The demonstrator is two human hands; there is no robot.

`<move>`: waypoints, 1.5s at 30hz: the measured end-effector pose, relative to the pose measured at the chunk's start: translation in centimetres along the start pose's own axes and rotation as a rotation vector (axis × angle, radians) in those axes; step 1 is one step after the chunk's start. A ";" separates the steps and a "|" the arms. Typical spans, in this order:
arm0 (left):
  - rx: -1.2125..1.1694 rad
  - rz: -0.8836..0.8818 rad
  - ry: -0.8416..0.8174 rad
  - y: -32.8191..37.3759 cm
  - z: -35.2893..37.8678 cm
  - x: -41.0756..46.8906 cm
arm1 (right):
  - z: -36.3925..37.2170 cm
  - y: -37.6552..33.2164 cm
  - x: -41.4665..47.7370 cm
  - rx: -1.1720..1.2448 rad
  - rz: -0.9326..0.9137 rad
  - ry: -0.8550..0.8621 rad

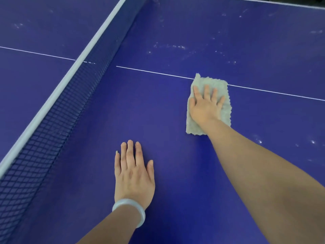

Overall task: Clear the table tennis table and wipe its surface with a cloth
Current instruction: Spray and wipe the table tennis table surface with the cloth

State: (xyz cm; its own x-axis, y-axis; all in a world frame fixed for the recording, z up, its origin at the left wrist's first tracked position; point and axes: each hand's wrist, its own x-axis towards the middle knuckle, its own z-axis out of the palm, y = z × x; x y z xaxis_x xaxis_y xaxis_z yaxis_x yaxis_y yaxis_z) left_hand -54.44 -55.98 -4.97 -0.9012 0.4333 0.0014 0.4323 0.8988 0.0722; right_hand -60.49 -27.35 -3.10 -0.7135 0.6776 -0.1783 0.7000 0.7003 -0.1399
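The blue table tennis table (pixel 158 106) fills the view. A folded pale grey cloth (pixel 221 85) lies flat on it, its far edge over the white centre line. My right hand (pixel 205 104) presses on the cloth with straight, spread fingers. My left hand (pixel 133 171) rests flat on the bare table surface nearer to me, fingers straight, with a pale bangle on the wrist. White dusty smears mark the surface beyond the centre line and to the right of my right arm.
The dark net (pixel 58 120) with its white top band runs diagonally from the lower left to the top middle. A white centre line (pixel 154 72) crosses the table. The far table edge (pixel 281 3) shows at the top right.
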 end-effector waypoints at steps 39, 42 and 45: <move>-0.012 -0.029 -0.015 0.3 -0.1 0.1 | 2.3 -2.9 -6.2 -0.003 -0.294 0.070; -0.023 -0.034 -0.014 0.3 -0.2 0.2 | 2.9 -2.0 -8.8 0.001 -0.481 0.056; -0.047 -0.036 -0.024 0.5 -0.5 0.2 | 2.6 0.9 -8.2 0.012 -0.256 0.071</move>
State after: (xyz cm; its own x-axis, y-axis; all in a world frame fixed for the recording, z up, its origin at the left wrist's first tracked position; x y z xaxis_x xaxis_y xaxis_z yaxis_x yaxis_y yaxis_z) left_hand -54.39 -55.47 -4.41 -0.9148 0.4031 -0.0263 0.3975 0.9099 0.1188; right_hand -53.89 -32.84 -4.25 -0.8673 0.4932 -0.0670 0.4967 0.8485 -0.1828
